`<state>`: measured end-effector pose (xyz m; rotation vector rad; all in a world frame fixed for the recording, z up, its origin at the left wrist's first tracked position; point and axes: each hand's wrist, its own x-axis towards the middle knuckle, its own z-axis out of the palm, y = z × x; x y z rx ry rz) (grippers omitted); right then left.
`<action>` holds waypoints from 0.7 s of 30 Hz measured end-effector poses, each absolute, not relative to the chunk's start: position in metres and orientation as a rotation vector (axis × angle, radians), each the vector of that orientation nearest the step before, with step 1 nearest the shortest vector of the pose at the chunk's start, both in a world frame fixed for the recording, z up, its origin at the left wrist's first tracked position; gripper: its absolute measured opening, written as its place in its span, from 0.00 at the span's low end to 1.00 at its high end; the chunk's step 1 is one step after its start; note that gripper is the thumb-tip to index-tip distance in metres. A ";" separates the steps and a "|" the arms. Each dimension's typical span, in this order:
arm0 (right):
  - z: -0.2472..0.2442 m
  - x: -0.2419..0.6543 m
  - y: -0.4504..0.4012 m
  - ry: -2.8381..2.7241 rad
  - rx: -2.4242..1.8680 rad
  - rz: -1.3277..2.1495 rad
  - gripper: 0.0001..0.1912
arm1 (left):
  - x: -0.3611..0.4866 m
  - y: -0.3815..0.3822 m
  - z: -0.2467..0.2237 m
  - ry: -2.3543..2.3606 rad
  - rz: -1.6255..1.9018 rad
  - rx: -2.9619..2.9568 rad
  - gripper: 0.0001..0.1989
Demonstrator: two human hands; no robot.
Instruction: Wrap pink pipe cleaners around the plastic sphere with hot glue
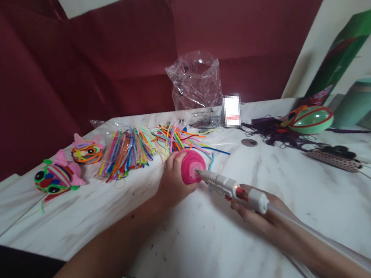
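Observation:
My left hand [174,177] is closed around the side of a pink ball [187,169] that looks wrapped in coils of pink strand. In my right hand [257,206] is a white hot glue gun [220,181], with an orange light lit on its body. Its nozzle points left at the lighter centre of the ball, and the tip appears to touch it. The palm side of my right hand is hidden under the gun. Just beyond the ball lies a loose heap of coloured pipe cleaners [175,138].
A bundle of pipe cleaners [127,153] in clear plastic lies left, beside two decorated fish-like figures [60,175] [87,151]. Behind stands a clear plastic bag [196,86]. Rightward are dark purple tassels [270,131], a green balloon-like piece [313,120] and a dotted strip [334,160].

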<state>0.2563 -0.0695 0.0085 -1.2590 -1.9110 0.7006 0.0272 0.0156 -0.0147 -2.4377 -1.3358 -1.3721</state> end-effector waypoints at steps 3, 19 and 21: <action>0.009 0.255 -0.070 -1.890 -1.271 0.675 0.12 | 0.028 0.016 -0.015 -1.332 -1.373 -2.443 0.39; 0.007 0.257 -0.068 -1.910 -1.243 0.698 0.11 | 0.027 0.016 -0.015 -1.325 -1.366 -2.442 0.40; 0.008 0.257 -0.068 -1.917 -1.245 0.707 0.12 | 0.027 0.016 -0.015 -1.326 -1.366 -2.447 0.39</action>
